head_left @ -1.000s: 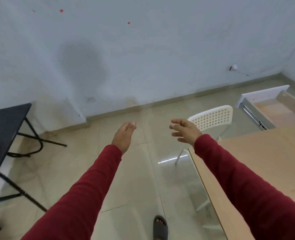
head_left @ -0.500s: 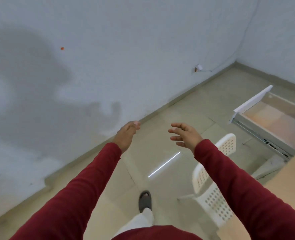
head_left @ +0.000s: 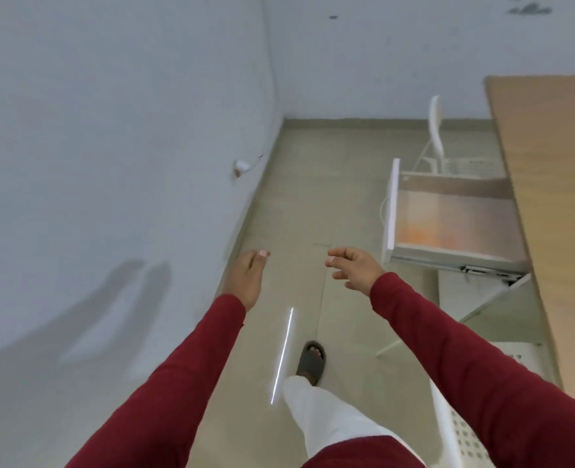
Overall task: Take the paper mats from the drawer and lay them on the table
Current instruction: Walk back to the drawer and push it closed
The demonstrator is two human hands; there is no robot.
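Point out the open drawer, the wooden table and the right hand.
open drawer (head_left: 448,221): head view, on its bare bottom panel.
wooden table (head_left: 556,163): head view, on the bare top near its left edge.
right hand (head_left: 357,266): head view, on the back of the hand.

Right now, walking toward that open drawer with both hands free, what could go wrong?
The open drawer juts out from under the table into the walkway, so a hip or the right hand could bump its white front. The white chair stands close on the right and might catch a leg.
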